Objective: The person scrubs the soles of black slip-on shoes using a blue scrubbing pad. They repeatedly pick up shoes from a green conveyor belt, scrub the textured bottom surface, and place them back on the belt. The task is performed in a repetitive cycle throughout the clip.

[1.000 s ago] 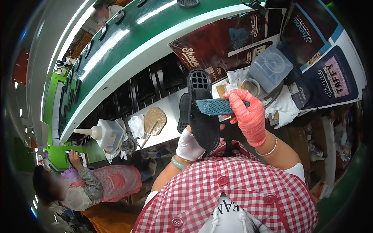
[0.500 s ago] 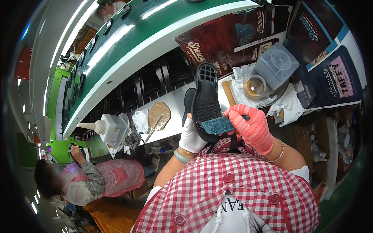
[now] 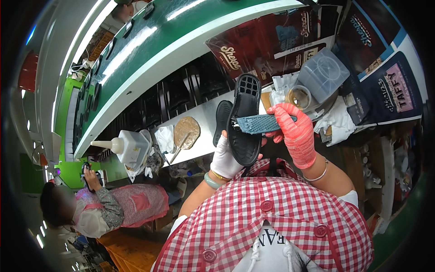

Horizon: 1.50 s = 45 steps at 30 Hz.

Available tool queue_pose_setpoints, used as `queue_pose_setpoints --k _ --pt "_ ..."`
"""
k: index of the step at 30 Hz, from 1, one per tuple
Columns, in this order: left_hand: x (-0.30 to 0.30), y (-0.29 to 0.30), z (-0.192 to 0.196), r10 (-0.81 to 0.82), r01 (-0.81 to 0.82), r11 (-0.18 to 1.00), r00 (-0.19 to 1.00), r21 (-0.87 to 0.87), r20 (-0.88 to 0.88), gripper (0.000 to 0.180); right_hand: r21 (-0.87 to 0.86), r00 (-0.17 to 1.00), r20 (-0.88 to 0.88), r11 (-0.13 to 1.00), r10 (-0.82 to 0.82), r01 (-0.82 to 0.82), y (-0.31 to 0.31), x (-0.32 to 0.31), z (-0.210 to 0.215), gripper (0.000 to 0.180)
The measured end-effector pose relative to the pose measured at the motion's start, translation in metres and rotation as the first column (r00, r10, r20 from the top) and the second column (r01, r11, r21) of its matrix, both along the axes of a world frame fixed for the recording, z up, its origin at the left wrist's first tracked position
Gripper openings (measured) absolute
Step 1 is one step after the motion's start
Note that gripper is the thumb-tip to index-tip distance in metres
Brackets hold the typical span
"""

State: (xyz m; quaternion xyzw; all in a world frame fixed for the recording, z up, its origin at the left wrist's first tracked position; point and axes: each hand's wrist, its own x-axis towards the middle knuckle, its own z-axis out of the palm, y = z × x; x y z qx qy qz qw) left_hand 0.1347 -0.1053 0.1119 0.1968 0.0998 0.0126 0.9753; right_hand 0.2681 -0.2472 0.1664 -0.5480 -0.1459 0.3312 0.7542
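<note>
My left hand (image 3: 225, 156), in a white glove, grips the lower part of a black shoe sole (image 3: 243, 147), which I hold tilted with its hollow inner side up. In a coral-red glove, my right hand (image 3: 297, 138) is closed on a blue brush (image 3: 260, 124) with a patterned flat body. The brush lies across the sole's middle, its whitish tip at the sole's left edge. Another black sole (image 3: 222, 122) rests on the white work surface just left of the held one.
A white bottle with a long nozzle (image 3: 131, 147) stands at left, beside a white cloth (image 3: 164, 138) and a brown round pad (image 3: 186, 131) with a stick on it. At right are a clear plastic container (image 3: 324, 75) and a cup (image 3: 299, 97). Beyond runs a green conveyor (image 3: 136, 45). A co-worker (image 3: 122, 204) is at left.
My right hand has moved the brush up along the sole, from its lower part to its middle left edge. The sole has shifted slightly to the right.
</note>
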Motion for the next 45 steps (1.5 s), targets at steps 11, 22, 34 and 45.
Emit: queue_pose_setpoints --k 11,22,34,45 --pt "-0.003 -0.002 0.008 0.105 -0.107 0.994 0.99 -0.015 -0.098 0.072 -0.124 0.976 -0.025 0.968 0.217 -0.219 -0.006 -0.012 0.014 0.023" --pt "-0.019 0.017 -0.012 0.008 -0.028 0.995 0.981 -0.101 -0.193 0.065 -0.248 0.801 0.13 0.801 0.585 -0.545 0.023 0.0 0.03 0.028" --pt "-0.02 0.053 -0.017 -0.099 0.074 0.992 0.959 -0.102 -0.265 0.045 -0.369 0.651 -0.039 0.595 0.758 -0.714 0.085 0.003 0.03 0.029" --pt "-0.036 0.105 -0.054 -0.286 0.242 0.954 0.913 -0.18 -0.292 0.057 -0.4 0.602 -0.091 0.524 0.793 -0.752 0.127 0.006 0.0 0.031"
